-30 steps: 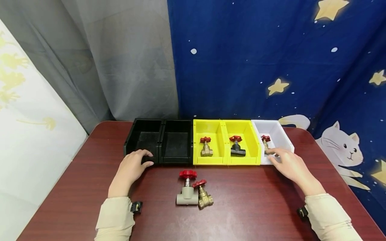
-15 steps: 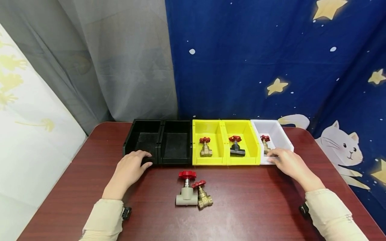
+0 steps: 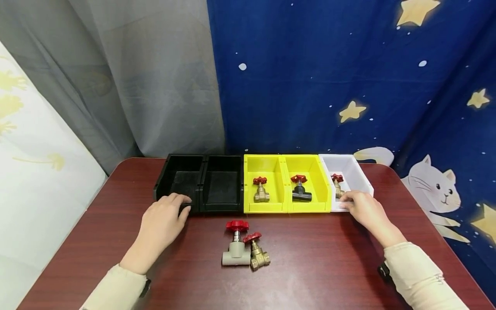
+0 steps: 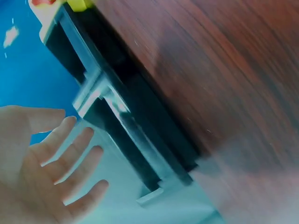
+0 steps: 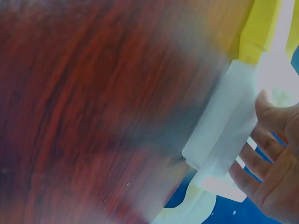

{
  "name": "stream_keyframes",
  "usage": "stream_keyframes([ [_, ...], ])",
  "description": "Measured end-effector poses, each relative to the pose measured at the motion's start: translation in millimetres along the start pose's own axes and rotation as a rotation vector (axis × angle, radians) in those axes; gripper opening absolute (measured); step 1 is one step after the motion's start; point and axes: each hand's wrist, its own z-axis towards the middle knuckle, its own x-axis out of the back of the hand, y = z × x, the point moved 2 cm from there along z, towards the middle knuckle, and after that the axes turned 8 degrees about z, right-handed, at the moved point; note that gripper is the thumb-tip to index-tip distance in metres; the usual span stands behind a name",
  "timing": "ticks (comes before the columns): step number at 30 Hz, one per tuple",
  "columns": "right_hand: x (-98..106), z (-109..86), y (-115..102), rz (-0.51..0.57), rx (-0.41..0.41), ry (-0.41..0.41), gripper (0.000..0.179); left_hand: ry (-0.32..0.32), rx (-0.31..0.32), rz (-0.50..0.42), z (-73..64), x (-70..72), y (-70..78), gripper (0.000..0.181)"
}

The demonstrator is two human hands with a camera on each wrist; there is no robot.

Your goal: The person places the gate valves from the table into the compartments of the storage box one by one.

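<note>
A row of plastic bins blocks the far side of the dark red wooden table (image 3: 310, 258): two black open-fronted bins (image 3: 201, 172), two yellow bins (image 3: 286, 161) and one white bin (image 3: 358, 170), standing side by side. Near the front middle, a grey plastic valve with a red handwheel (image 3: 235, 247) touches a small brass valve (image 3: 257, 254). Bare tabletop lies open to either side of this pair and between it and the bins.

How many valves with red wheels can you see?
5. Two stand on the table in front: a grey valve and a brass valve. One brass valve and a black valve sit in the yellow bins, another in the white bin.
</note>
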Motion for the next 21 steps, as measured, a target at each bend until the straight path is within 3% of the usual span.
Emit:
stream_keyframes([
  [4, -1, -2.4, -4, -0.011, 0.006, 0.019, 0.005, -0.062, -0.051, -0.047, -6.3, 5.1, 25.8, 0.018],
  [10, -1, -2.6, -7, -0.003, -0.011, 0.021, 0.005, -0.122, -0.188, -0.036, -14.8, 7.9, 62.7, 0.030],
  [14, -2, -3.4, -8, 0.012, -0.030, 0.022, 0.005, -0.174, -0.254, -0.018, -17.1, 2.7, 77.9, 0.051],
  [21, -2, -3.2, -5, 0.025, -0.041, 0.029, 0.005, -0.291, -0.351, -0.048, -20.3, -20.6, 93.9, 0.094],
])
